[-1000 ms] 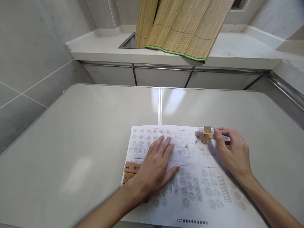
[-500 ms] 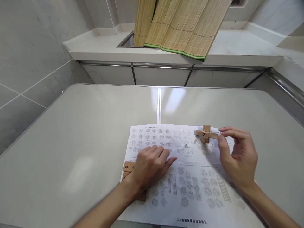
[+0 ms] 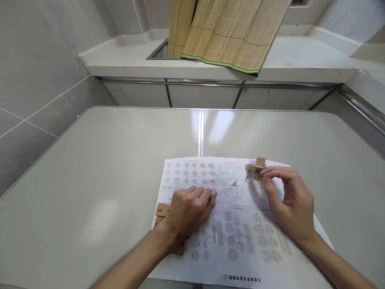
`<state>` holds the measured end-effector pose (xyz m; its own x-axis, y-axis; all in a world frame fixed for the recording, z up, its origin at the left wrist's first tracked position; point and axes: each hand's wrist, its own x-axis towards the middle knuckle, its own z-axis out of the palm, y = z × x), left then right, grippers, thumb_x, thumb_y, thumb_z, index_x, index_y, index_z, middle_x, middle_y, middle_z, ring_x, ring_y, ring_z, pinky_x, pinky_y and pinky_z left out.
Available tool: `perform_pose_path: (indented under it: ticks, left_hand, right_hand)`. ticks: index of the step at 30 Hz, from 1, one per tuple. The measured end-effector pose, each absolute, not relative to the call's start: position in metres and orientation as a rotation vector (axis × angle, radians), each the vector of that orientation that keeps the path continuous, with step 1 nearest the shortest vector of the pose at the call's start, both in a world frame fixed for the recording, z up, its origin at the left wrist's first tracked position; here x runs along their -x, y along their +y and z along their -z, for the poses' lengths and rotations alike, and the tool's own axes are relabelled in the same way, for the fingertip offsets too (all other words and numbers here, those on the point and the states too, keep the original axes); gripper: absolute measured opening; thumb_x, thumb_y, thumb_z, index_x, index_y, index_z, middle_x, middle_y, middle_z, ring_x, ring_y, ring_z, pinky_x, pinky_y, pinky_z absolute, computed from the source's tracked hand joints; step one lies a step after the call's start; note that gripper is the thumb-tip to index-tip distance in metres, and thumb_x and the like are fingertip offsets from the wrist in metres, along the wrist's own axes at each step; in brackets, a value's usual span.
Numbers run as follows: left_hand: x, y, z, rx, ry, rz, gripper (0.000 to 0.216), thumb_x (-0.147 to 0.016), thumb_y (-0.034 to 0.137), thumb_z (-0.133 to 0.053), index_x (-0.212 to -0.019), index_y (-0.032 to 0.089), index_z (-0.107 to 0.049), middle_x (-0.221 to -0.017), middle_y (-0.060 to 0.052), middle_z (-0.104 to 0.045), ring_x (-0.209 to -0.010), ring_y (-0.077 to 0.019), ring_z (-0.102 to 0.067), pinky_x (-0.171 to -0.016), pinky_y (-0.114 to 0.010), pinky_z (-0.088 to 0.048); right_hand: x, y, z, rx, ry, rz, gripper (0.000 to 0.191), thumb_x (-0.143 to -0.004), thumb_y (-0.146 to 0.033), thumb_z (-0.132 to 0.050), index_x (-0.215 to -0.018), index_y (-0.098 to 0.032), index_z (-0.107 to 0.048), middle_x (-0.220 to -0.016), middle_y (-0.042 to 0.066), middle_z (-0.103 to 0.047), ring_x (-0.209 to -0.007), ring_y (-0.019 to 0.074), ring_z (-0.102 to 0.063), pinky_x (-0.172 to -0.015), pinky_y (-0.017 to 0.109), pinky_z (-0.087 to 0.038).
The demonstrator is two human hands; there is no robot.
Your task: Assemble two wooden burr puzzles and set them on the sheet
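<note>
A small cross-shaped wooden interlocking puzzle (image 3: 260, 161) stands on the far right part of a printed sheet, a "2" marked on its front. My right hand (image 3: 290, 200) reaches in from the right, thumb and forefinger pinched on the puzzle's right side and covering that arm. Curled and knuckles up, my left hand (image 3: 189, 210) rests on the left half of the sheet (image 3: 240, 265). Its fingertips are out of sight beneath it, so I cannot tell what they hold. Numbered wooden pieces (image 3: 162, 209) lie beside and under my left wrist, partly covered.
The pale table (image 3: 120, 160) has a seam (image 3: 199, 132) down its middle. Beyond its far edge runs a white counter (image 3: 126, 66), where a bamboo mat with a green border (image 3: 231, 36) hangs over the front. A tiled wall (image 3: 39, 80) stands on the left.
My right hand has moved left, from the tip of the puzzle's right arm in to its body. My left thumb, stretched out before, has drawn in toward the fingers.
</note>
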<state>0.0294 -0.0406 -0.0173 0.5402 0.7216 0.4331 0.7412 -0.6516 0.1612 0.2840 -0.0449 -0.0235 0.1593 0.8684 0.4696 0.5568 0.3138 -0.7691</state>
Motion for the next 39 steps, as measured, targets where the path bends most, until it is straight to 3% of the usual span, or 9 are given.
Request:
perform_pose_path:
  ticks: [10,26,35,39]
  left_hand:
    - [-0.029,-0.041,0.02,2.722,-1.291,0.774,0.042,-0.105,0.021,-0.05,-0.063,0.017,-0.048,-0.049,0.006,-0.046,-0.041,-0.0065,-0.033,-0.044,-0.025,-0.014]
    - [-0.028,-0.04,0.023,2.723,-1.269,0.807,0.043,-0.103,0.024,-0.054,-0.062,0.017,-0.047,-0.048,0.007,-0.044,-0.041,-0.0072,-0.03,-0.043,-0.026,-0.016]
    - [-0.027,-0.038,0.016,2.795,-1.131,0.854,0.04,-0.102,0.025,-0.058,-0.063,0.017,-0.051,-0.05,0.006,-0.049,-0.042,-0.0082,-0.038,-0.045,-0.027,-0.021]
    - [-0.023,-0.036,0.009,2.907,-1.122,0.786,0.036,-0.104,0.027,-0.056,-0.069,0.018,-0.055,-0.055,0.004,-0.055,-0.047,-0.0103,-0.046,-0.047,-0.027,-0.031]
  right_hand:
    - [-0.284,-0.048,0.023,1.307,-1.557,-0.405,0.004,-0.1,-0.024,-0.061,-0.101,-0.028,-0.063,-0.098,0.006,-0.069,-0.099,0.0274,-0.069,-0.094,0.054,-0.056]
    - [-0.281,-0.049,0.023,1.193,-1.709,-0.377,0.014,-0.096,-0.01,-0.062,-0.096,-0.023,-0.065,-0.092,0.003,-0.07,-0.09,0.0213,-0.07,-0.081,0.038,-0.057]
    - [-0.278,-0.047,0.019,1.176,-1.777,-0.309,0.015,-0.097,-0.009,-0.059,-0.095,-0.023,-0.064,-0.089,0.003,-0.07,-0.086,0.0203,-0.07,-0.079,0.035,-0.056]
    - [-0.278,-0.047,0.022,1.2,-1.785,-0.304,0.016,-0.098,-0.01,-0.058,-0.094,-0.023,-0.064,-0.09,0.003,-0.071,-0.084,0.0199,-0.07,-0.073,0.033,-0.056]
